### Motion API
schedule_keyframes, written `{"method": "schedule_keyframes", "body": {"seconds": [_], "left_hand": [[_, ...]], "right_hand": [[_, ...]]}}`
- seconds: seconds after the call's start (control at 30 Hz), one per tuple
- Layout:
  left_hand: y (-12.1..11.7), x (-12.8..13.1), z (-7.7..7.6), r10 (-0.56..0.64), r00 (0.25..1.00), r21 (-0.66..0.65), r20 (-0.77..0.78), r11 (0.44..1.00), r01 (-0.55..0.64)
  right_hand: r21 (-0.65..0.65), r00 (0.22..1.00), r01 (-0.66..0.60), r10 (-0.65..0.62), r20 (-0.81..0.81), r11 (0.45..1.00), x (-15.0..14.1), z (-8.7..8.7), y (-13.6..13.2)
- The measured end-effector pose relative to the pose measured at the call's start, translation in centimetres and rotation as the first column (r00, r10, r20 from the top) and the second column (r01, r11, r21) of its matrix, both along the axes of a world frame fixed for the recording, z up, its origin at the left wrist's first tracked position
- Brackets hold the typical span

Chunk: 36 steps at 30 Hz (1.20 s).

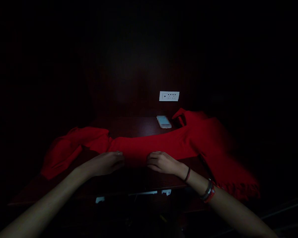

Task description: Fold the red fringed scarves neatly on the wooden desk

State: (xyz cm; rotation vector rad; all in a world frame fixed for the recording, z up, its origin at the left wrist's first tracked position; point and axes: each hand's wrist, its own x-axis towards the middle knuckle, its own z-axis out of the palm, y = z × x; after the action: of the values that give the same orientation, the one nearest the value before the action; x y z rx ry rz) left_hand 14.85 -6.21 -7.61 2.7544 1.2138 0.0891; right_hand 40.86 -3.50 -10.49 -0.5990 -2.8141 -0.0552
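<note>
Red cloth [149,145] lies across the bench [136,126], bunched at both ends, flatter in the middle; fringe [243,190] at right. Left hand [111,162] and right hand [161,162] at its near side, slightly apart, knuckles up, fingers curled in against the fabric; too dark to tell if they grip. Forearms angle inward. Bare strip of bench beyond the cloth's middle, narrower dark strip toward the near edge. Pale phone-like slab [164,122] near the cloth, pixelated, unreadable. White socket plate [169,96] above.

Somewhere dim indoors, kind unclear: a wall socket [169,96] above a dark tabletop [131,127]
</note>
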Motion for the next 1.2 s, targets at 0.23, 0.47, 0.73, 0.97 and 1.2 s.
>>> {"method": "schedule_keyframes", "body": {"seconds": [0.23, 0.47, 0.73, 0.97, 1.2], "left_hand": [[3.8, 2.3, -3.3, 0.094, 0.990, 0.190, 0.106, 0.975, -0.112], [3.6, 2.3, -5.9, 0.118, 0.992, 0.134, 0.048, 0.983, -0.124], [1.2, 2.4, -3.1, -0.038, 0.996, 0.158, 0.087, 0.987, 0.024], [0.5, 1.4, -4.6, -0.052, 0.998, 0.024, 0.026, 0.998, 0.051], [-0.7, 1.0, -3.4, -0.035, 0.998, -0.067, -0.054, 0.997, 0.031]], "right_hand": [[-0.073, 0.991, 0.065, -0.073, -0.112, 0.995, 0.3, 0.7, -0.2], [-0.029, 0.993, 0.104, -0.106, -0.046, 0.994, 0.6, -1.0, -0.9], [0.021, 0.970, 0.206, -0.201, -0.133, 0.978, 0.2, -0.3, -1.7], [0.131, 0.989, 0.142, -0.147, 0.033, 0.981, 0.7, -1.1, -1.8], [-0.047, 0.992, 0.115, -0.117, -0.042, 0.992, 0.8, 0.3, -1.6]]}}
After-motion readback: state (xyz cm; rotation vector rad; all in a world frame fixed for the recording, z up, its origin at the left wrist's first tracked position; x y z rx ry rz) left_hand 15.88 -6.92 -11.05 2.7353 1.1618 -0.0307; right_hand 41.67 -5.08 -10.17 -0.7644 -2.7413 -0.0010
